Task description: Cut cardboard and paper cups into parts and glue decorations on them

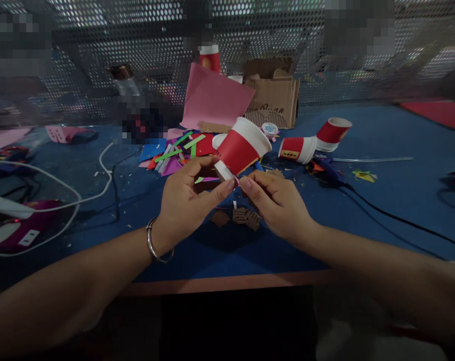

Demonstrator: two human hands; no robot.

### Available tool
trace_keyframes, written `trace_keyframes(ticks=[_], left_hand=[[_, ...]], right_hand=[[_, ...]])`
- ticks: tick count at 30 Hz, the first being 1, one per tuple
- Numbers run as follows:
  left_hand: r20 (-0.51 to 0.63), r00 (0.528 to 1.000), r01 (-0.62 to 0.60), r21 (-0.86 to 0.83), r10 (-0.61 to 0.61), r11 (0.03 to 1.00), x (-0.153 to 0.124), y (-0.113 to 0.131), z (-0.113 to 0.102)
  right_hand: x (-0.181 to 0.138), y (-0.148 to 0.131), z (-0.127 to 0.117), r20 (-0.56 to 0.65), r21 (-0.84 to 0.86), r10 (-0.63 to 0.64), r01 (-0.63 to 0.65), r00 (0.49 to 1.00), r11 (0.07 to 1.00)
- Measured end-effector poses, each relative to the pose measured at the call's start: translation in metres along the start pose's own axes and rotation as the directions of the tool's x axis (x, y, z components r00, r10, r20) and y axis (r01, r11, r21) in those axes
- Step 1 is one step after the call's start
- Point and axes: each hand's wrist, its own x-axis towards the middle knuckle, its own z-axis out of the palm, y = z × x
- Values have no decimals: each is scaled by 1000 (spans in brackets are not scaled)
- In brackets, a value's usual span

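My left hand [188,198] is closed round the base of a red and white paper cup [241,146], which tilts with its mouth up and to the right. A metal bangle sits on that wrist. My right hand [274,200] pinches something very small at the cup's bottom edge, fingertip to fingertip with the left thumb; I cannot make out what it is. Small brown cardboard pieces [242,216] lie on the blue table [381,200] just under my hands.
Two more red cups [298,149] [332,133] lie on their sides at right, a glue gun [327,170] with a black cord beside them. Coloured paper strips [175,150], a pink sheet [216,98] and a cardboard box [274,95] sit behind. White cables [99,185] lie left. Mesh wall at the back.
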Motion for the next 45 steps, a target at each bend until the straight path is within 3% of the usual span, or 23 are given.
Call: trace_keyframes(ticks=[11, 17, 22, 28, 33, 41, 45], left_hand=[[15, 1000, -12, 6, 12, 1000, 5, -8, 1], [99, 995, 4, 38, -8, 999, 4, -15, 2], [107, 994, -5, 46, 0, 999, 3, -15, 3], [149, 988, -28, 6, 27, 1000, 0, -6, 5], [149, 989, 9, 28, -13, 1000, 0, -8, 4], [98, 995, 34, 1, -34, 999, 5, -17, 2], [51, 998, 26, -39, -24, 999, 7, -16, 1]], right_hand=[[3, 1, -5, -24, 57, 53, -52, 998, 997], [8, 2, -16, -172, -110, -51, 32, 984, 993], [17, 11, -17, -261, -102, -28, 1, 965, 995], [21, 15, -20, -288, -54, 20, -37, 958, 998], [28, 21, -31, -371, -153, -47, -12, 928, 988], [35, 41, -36, -230, -241, -22, -35, 973, 970], [39, 49, -32, -174, -253, 62, -106, 983, 962]])
